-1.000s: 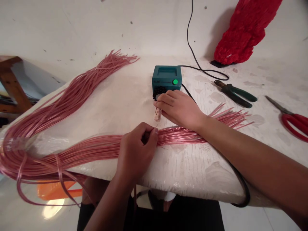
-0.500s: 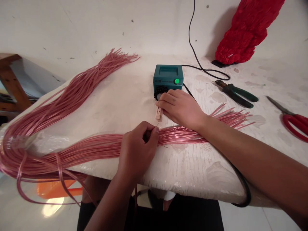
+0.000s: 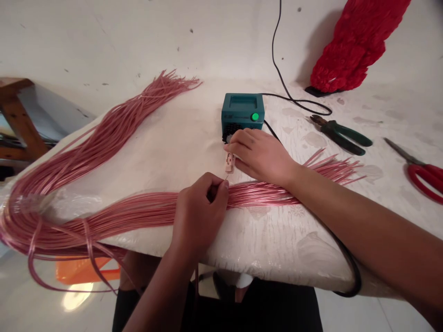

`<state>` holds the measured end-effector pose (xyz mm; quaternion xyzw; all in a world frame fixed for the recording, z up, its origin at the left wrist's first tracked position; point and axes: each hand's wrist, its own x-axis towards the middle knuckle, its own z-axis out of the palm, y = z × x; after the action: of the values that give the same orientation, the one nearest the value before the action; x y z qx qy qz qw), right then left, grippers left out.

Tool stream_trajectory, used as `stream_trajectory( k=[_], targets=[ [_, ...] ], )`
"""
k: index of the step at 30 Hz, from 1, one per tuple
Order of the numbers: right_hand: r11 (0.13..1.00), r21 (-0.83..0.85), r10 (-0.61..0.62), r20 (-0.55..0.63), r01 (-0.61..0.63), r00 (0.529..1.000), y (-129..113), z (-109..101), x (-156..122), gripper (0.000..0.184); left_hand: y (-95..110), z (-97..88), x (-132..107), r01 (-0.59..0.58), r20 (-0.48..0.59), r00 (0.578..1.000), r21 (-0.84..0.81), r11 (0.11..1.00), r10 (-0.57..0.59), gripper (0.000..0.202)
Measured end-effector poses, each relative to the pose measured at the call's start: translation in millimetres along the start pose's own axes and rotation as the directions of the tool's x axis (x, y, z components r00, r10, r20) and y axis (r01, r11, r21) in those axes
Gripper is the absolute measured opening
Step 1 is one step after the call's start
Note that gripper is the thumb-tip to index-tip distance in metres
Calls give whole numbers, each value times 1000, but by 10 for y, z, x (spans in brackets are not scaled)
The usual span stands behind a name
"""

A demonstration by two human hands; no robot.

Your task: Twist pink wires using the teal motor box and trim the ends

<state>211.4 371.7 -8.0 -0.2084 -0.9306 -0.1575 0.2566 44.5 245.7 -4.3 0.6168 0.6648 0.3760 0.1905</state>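
My left hand (image 3: 204, 210) is closed in a pinch above a bundle of pink plastic-coated wires (image 3: 138, 207). A thin wire end (image 3: 226, 177) sticks up from between its thumb and forefinger, just below a small pale pink clip (image 3: 229, 163) with a face-like print. My right hand (image 3: 259, 150) has its fingers closed on the upper part of this clip, in front of a teal box-shaped machine (image 3: 242, 108) with a green button. A black, bumpy round part (image 3: 232, 130) on the machine's front is partly hidden by the fingers.
Dark green pliers (image 3: 341, 133) and red-handled scissors (image 3: 424, 173) lie to the right. A red ruffled object (image 3: 356, 50) leans on the wall. A black cable (image 3: 277, 60) runs from the machine. The wire bundle bends round at the table's left end; an orange stool (image 3: 76, 269) stands below.
Both hands stay almost where they were, holding the same things. The clip has turned slightly, and the whole view has shifted a little.
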Motion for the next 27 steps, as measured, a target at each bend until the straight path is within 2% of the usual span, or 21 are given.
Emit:
stream_trajectory(
  k=[3,5,8,11,15,27],
  targets=[
    [998,60,8,-34,-6,999,19,-22,-27,32,-4,-9,-6,-4,-1,1000,-2,1000,4,18],
    [994,41,101,-119,-97,988,55,-39,-55,37,-12,-11,-5,-6,-1,1000,-9,1000,6,18],
    [939,9,336,-229,-344,913,144,-40,-99,39,-28,-5,4,-6,3,1000,-19,1000,6,18],
    [877,14,473,-196,-480,859,229,-3,-128,41,-35,1,12,-11,-2,1000,-22,1000,11,18],
    [862,13,503,-150,-507,851,260,41,-129,42,-19,-8,8,1,12,1000,-23,1000,-1,18],
    [875,5,477,-176,-483,861,257,37,-132,35,-22,-5,6,-12,-9,1000,-16,1000,12,17]
  ],
)
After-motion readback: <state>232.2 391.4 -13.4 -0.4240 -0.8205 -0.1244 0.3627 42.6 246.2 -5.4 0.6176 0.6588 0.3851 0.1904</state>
